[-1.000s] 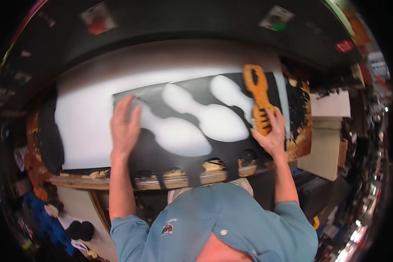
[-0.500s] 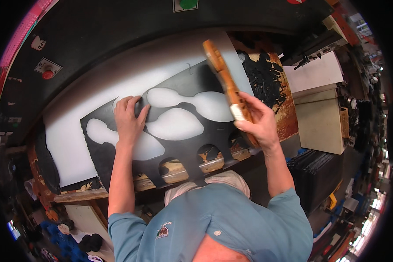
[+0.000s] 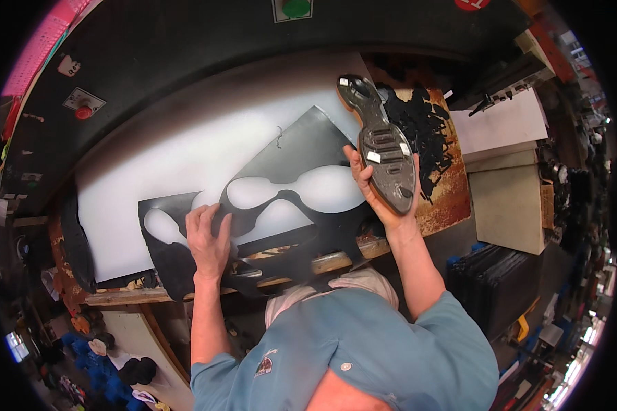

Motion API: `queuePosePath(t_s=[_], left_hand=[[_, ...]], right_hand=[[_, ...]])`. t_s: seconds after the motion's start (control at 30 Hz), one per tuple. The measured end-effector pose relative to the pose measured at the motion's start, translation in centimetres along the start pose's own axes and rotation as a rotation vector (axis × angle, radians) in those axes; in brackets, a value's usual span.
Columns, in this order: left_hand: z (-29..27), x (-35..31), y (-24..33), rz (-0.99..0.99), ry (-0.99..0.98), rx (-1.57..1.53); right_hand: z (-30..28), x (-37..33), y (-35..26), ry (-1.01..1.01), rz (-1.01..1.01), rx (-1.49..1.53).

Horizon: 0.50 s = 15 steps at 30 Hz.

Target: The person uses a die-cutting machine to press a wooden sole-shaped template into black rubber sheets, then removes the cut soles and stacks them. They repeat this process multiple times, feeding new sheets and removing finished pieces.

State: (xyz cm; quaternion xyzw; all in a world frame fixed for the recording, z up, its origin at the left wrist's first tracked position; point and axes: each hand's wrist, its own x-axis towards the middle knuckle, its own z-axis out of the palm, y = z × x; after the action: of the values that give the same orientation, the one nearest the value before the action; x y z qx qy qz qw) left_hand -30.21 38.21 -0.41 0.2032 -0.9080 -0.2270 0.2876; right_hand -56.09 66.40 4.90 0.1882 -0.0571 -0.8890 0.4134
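At the far upper left is a pink perforated basket (image 3: 44, 58), and to its right a red push button (image 3: 83, 113) sits on the dark machine housing (image 3: 171, 48). Below that, a white board (image 3: 116, 240) lies flat on the counter (image 3: 449, 212). A black sheet (image 3: 284, 147) with sole-shaped cutouts lies over the board, its lower edge hanging past the counter's wooden front. The left hand (image 3: 209, 240) is on this sheet beside a cutout, fingers curved and thumb apart; whether they pinch it, I cannot tell. Farther right, the right hand (image 3: 385, 214) grips a sole-shaped cutting die (image 3: 389, 142) between thumb and fingers, its grey slotted face up, raised over the sheet's right end. Beyond it, black scraps (image 3: 428, 133) lie heaped on the brown-stained counter, then come a beige box (image 3: 504, 212) and, lower down, a stack of black sheets (image 3: 493, 281).
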Motion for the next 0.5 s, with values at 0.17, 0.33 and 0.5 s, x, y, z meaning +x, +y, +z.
queuePosePath(t_s=[0.17, 0.33, 0.5], left_hand=[[0.2, -0.2, -0.3, 0.015, 0.025, -0.017], [0.5, -0.2, -0.2, -0.007, 0.069, -0.071], [1.0, -0.3, -0.2, -0.029, 0.079, -0.022]], right_hand=[[2.1, 0.2, -3.1, -0.035, -0.070, -0.682], [3.7, -0.5, -3.9, 0.244, -0.497, -1.836], [2.1, -0.8, -1.4, 0.104, -0.739, -2.318]])
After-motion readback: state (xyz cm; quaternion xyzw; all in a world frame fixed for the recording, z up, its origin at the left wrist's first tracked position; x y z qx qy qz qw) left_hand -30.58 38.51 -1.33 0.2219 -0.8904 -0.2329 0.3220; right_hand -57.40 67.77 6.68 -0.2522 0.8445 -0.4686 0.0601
